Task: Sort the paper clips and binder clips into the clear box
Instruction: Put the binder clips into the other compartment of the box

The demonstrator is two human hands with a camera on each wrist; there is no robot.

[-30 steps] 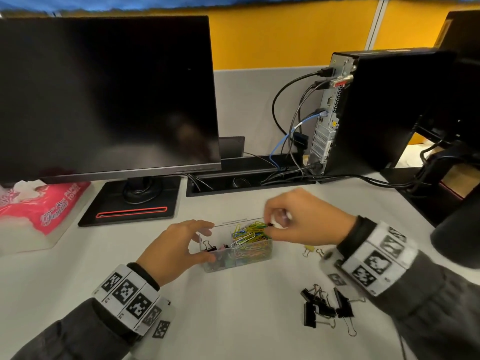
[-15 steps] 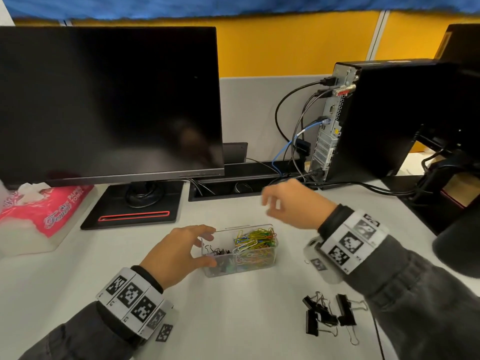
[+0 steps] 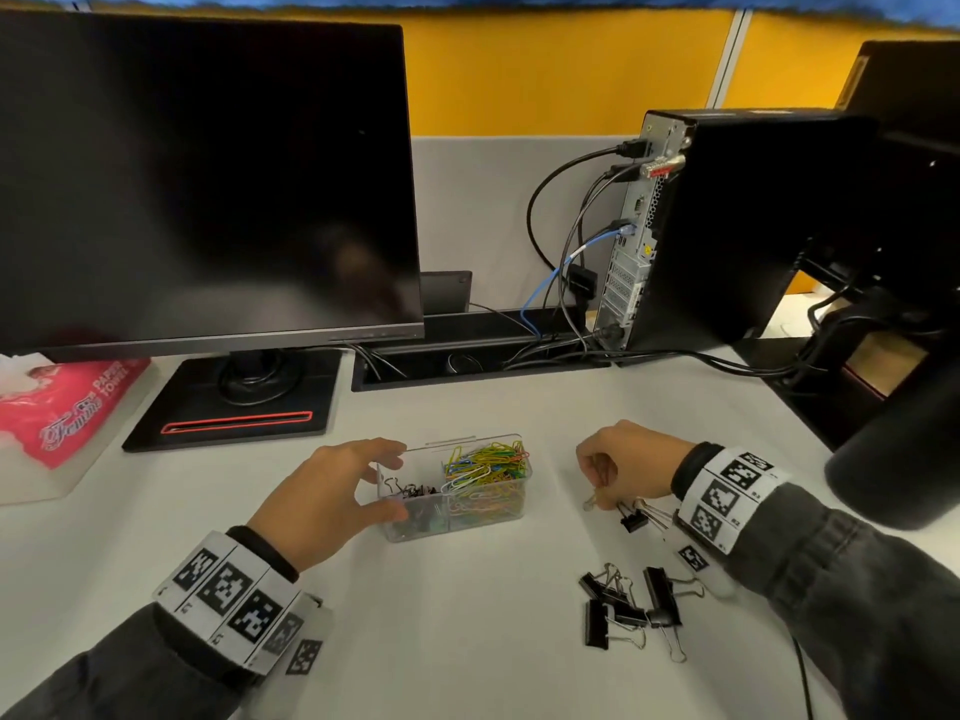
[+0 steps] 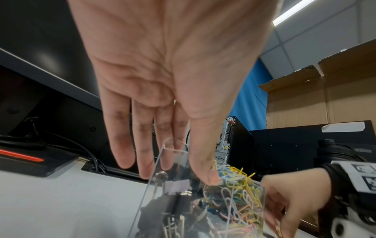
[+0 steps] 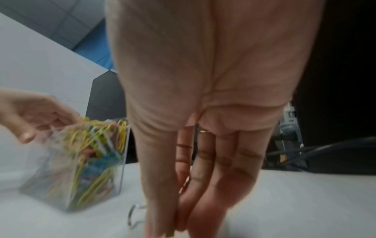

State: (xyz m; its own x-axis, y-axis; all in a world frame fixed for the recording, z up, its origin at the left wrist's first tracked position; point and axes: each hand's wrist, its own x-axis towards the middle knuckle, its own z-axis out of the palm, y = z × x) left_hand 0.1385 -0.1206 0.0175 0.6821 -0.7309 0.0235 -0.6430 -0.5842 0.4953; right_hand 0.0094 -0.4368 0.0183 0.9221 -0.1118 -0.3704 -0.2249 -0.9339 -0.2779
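The person is sitting at a white desk and working through the clips. The clear box is standing between the two hands, split into two compartments: the right one is brimming with coloured paper clips, far too many to count, and the left one is holding a few black binder clips, tangled so I cannot number them.

The left hand is bracing the box's left end, thumb on the near wall and fingers lying almost straight at the far wall.

The right hand is reaching down just right of the box, its fingertips pinching together on the wire handle of a small binder clip lying on the desk; a second small one seems to be lying against it.

No loose paper clips are showing on the desk, so that half looks finished. Left to go, I judge, are these one or two small clips plus a cluster of larger binder clips nearer the person, about five, overlapping too much for certainty.
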